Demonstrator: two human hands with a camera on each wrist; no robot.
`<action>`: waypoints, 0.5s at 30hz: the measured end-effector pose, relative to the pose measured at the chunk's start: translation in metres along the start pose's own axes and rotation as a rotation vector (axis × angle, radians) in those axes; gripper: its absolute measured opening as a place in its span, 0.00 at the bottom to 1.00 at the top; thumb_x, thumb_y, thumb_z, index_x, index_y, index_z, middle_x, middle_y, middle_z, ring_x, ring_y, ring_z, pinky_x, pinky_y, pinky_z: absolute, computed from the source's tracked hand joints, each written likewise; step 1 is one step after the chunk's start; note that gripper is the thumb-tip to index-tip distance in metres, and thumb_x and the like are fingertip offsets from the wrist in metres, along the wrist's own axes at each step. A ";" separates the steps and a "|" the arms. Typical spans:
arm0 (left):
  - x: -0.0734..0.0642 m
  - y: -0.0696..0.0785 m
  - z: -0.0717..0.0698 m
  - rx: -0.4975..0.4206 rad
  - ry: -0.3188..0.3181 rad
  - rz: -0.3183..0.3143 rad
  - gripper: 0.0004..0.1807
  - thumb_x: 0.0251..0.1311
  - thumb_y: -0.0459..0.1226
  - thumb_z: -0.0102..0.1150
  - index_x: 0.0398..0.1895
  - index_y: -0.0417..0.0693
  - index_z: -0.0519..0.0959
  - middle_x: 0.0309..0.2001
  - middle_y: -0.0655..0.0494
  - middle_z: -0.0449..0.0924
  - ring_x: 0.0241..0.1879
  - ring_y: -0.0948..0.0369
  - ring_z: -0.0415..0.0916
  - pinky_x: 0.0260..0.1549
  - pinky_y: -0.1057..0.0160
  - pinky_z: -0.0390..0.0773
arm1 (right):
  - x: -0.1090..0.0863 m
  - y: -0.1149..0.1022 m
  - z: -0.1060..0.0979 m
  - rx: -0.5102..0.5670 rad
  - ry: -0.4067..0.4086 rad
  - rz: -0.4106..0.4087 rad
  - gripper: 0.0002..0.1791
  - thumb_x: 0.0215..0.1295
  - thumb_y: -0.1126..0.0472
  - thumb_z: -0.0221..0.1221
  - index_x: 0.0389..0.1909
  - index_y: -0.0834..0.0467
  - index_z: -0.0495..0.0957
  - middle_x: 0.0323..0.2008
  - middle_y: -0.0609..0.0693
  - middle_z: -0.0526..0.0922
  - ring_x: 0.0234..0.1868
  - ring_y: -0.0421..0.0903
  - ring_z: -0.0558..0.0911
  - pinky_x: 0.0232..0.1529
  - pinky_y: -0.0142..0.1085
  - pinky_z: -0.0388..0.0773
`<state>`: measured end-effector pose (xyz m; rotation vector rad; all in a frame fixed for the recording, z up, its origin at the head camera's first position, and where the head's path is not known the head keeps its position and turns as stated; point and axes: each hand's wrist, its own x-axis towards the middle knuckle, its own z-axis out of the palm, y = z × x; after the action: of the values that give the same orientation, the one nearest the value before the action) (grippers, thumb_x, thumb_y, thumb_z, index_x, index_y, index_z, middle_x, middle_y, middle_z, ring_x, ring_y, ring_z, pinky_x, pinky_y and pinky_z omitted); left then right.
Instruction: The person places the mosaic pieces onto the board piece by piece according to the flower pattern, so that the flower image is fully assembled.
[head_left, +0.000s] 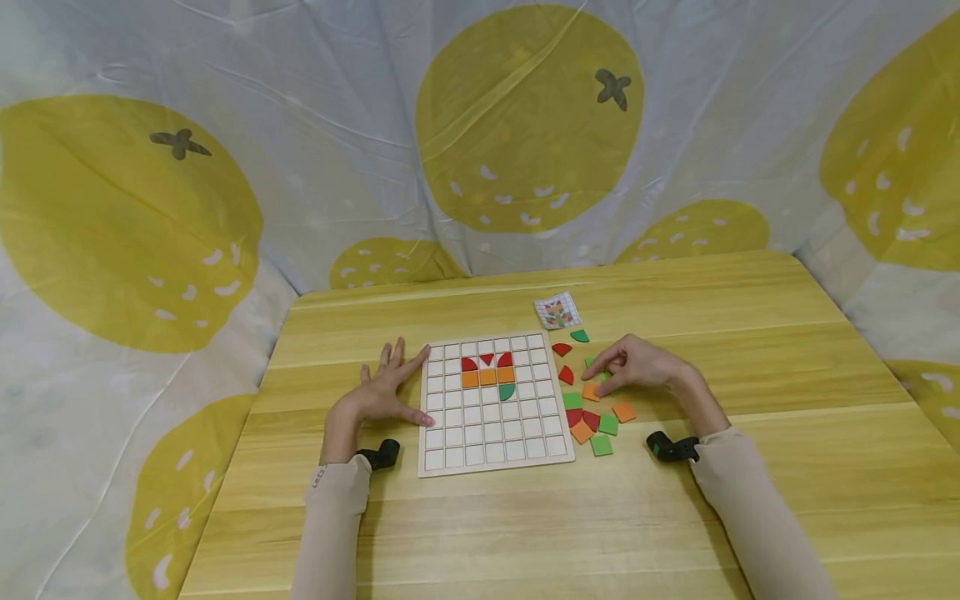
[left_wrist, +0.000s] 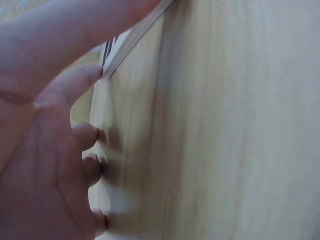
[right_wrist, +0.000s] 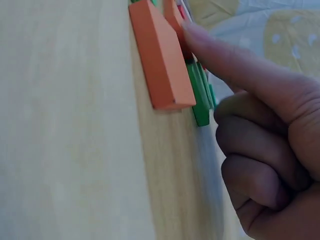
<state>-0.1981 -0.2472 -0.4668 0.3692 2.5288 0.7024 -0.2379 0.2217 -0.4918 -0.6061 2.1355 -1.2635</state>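
We've got seven tiles (head_left: pixel 488 377) on the board (head_left: pixel 495 432), loose pieces (head_left: pixel 602 446) by its right edge, left hand (head_left: pixel 382 393) spread, can't tell if right hand (head_left: pixel 637 362) pinches.

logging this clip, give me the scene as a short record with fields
left hand: thumb and index finger touching grid board's left edge
right hand: thumb touching an orange square tile; pinch unclear
on board: three red pieces, three orange squares, one green quarter-circle
loose tiles: red, orange and green, right of board
pattern card: beyond the board's far right corner
surface: wood-grain table
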 end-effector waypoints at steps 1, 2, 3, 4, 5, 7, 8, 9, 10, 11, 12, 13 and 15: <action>0.000 0.000 0.000 0.000 0.000 0.001 0.70 0.48 0.55 0.81 0.86 0.60 0.40 0.82 0.39 0.14 0.81 0.37 0.11 0.70 0.22 0.20 | 0.000 0.000 0.000 -0.003 0.030 -0.001 0.16 0.59 0.63 0.74 0.48 0.63 0.88 0.13 0.41 0.61 0.18 0.35 0.57 0.24 0.29 0.59; 0.000 0.000 0.000 0.001 0.000 0.000 0.70 0.48 0.55 0.81 0.86 0.60 0.40 0.82 0.39 0.14 0.81 0.38 0.11 0.70 0.22 0.20 | 0.000 0.000 -0.001 -0.003 0.053 -0.003 0.16 0.60 0.63 0.74 0.48 0.63 0.88 0.13 0.42 0.60 0.18 0.35 0.56 0.24 0.29 0.58; 0.000 0.000 0.000 0.002 -0.001 0.000 0.70 0.48 0.55 0.80 0.86 0.60 0.40 0.82 0.39 0.14 0.81 0.38 0.11 0.70 0.22 0.20 | 0.000 0.000 -0.001 -0.001 0.069 -0.002 0.16 0.59 0.63 0.74 0.49 0.62 0.88 0.13 0.42 0.58 0.18 0.36 0.56 0.25 0.29 0.58; 0.000 0.000 0.000 0.004 -0.002 -0.001 0.70 0.48 0.55 0.80 0.86 0.60 0.40 0.82 0.39 0.14 0.81 0.38 0.11 0.70 0.23 0.20 | 0.000 0.000 -0.001 -0.003 0.075 -0.001 0.17 0.59 0.63 0.74 0.49 0.63 0.88 0.14 0.42 0.58 0.18 0.36 0.56 0.25 0.29 0.58; 0.000 0.000 0.000 0.005 -0.002 -0.001 0.70 0.48 0.55 0.80 0.86 0.60 0.40 0.82 0.39 0.14 0.81 0.38 0.11 0.70 0.23 0.20 | 0.000 0.000 -0.001 -0.008 0.076 0.008 0.18 0.58 0.63 0.75 0.49 0.62 0.88 0.14 0.43 0.58 0.18 0.36 0.56 0.25 0.29 0.58; 0.000 0.000 0.000 0.006 -0.002 -0.001 0.70 0.48 0.55 0.80 0.86 0.60 0.40 0.82 0.39 0.14 0.81 0.38 0.11 0.70 0.23 0.19 | 0.001 -0.002 -0.001 -0.016 0.063 0.020 0.20 0.56 0.62 0.76 0.50 0.62 0.87 0.15 0.43 0.61 0.18 0.36 0.57 0.26 0.29 0.59; 0.000 -0.001 0.000 0.006 -0.003 -0.002 0.70 0.48 0.55 0.80 0.86 0.60 0.40 0.82 0.39 0.14 0.81 0.38 0.11 0.70 0.23 0.19 | 0.002 -0.002 0.000 -0.022 0.056 0.025 0.21 0.55 0.62 0.77 0.50 0.62 0.87 0.15 0.43 0.62 0.18 0.36 0.58 0.26 0.29 0.60; 0.000 -0.001 0.001 0.005 -0.003 -0.002 0.70 0.48 0.55 0.80 0.86 0.60 0.40 0.82 0.39 0.14 0.81 0.38 0.11 0.70 0.23 0.19 | 0.003 -0.003 0.000 -0.025 0.051 0.032 0.21 0.54 0.62 0.77 0.50 0.62 0.87 0.16 0.43 0.63 0.18 0.36 0.59 0.26 0.29 0.60; 0.000 -0.001 0.001 0.003 -0.003 -0.002 0.70 0.48 0.55 0.80 0.86 0.60 0.40 0.82 0.39 0.14 0.81 0.38 0.11 0.70 0.23 0.19 | 0.003 -0.003 0.000 -0.031 0.050 0.036 0.21 0.54 0.62 0.77 0.50 0.62 0.87 0.16 0.43 0.64 0.18 0.36 0.60 0.26 0.29 0.60; 0.000 -0.001 0.001 0.002 -0.003 -0.001 0.70 0.48 0.55 0.80 0.86 0.60 0.40 0.82 0.39 0.14 0.80 0.38 0.11 0.70 0.23 0.19 | 0.004 -0.004 0.001 -0.031 0.051 0.034 0.21 0.55 0.62 0.77 0.50 0.62 0.87 0.16 0.43 0.64 0.19 0.36 0.60 0.26 0.29 0.60; 0.000 -0.001 0.000 0.002 -0.003 -0.001 0.70 0.48 0.55 0.80 0.86 0.60 0.40 0.82 0.39 0.13 0.80 0.38 0.11 0.70 0.23 0.19 | 0.004 -0.004 0.001 -0.031 0.055 0.032 0.21 0.55 0.62 0.77 0.50 0.63 0.87 0.16 0.43 0.64 0.18 0.36 0.60 0.25 0.29 0.60; 0.000 -0.001 0.000 0.002 -0.003 -0.001 0.70 0.48 0.55 0.80 0.86 0.60 0.40 0.82 0.39 0.13 0.80 0.38 0.10 0.70 0.23 0.19 | 0.004 -0.005 0.002 -0.030 0.060 0.028 0.21 0.55 0.62 0.77 0.50 0.63 0.87 0.16 0.44 0.63 0.18 0.36 0.59 0.25 0.29 0.60; 0.000 -0.001 0.000 0.002 -0.002 0.001 0.70 0.48 0.55 0.80 0.86 0.60 0.40 0.82 0.39 0.13 0.80 0.38 0.10 0.70 0.23 0.19 | 0.004 -0.006 0.002 -0.032 0.074 0.028 0.21 0.56 0.63 0.76 0.51 0.64 0.87 0.16 0.43 0.62 0.18 0.36 0.58 0.24 0.29 0.59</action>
<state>-0.1983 -0.2479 -0.4677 0.3723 2.5274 0.6997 -0.2393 0.2151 -0.4884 -0.5487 2.2208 -1.2576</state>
